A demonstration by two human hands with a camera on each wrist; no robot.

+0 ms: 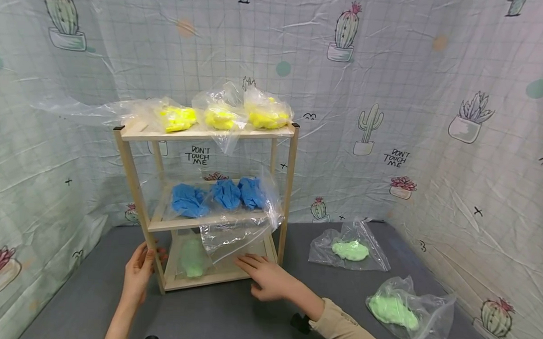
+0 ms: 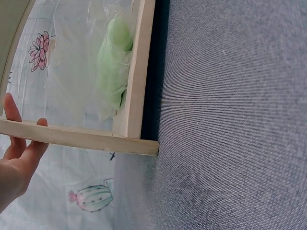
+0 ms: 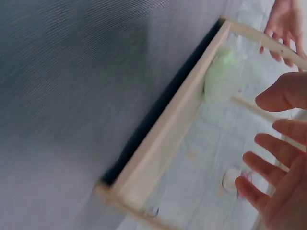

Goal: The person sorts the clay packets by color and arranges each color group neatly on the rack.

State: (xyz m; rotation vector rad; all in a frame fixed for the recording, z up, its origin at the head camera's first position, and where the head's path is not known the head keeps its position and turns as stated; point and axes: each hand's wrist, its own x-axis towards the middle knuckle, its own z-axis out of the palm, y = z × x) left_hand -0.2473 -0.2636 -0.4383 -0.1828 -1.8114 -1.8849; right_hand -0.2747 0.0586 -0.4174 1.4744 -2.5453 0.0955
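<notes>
My left hand (image 1: 137, 274) holds the front left post (image 2: 62, 136) of a small wooden shelf rack (image 1: 213, 282), with fingers on both sides of the wood. My right hand (image 1: 269, 279), fingers extended and thumb apart, is at the front of the bottom shelf and holds nothing. A clear bag with a pale green lump (image 1: 193, 256) lies at the left of that shelf. On the middle shelf sit bagged blue crumpled pieces (image 1: 227, 194); a clear bag's zip end (image 1: 233, 238) hangs over its front edge. Three bagged yellow lumps (image 1: 221, 118) rest on top.
Two more clear bags with pale green lumps lie on the grey table (image 1: 230, 320) at right: one farther back (image 1: 350, 250), one nearer (image 1: 393, 312). An empty bag end (image 1: 85, 108) sticks out left of the top shelf. A cactus-print curtain (image 1: 419, 60) surrounds the table.
</notes>
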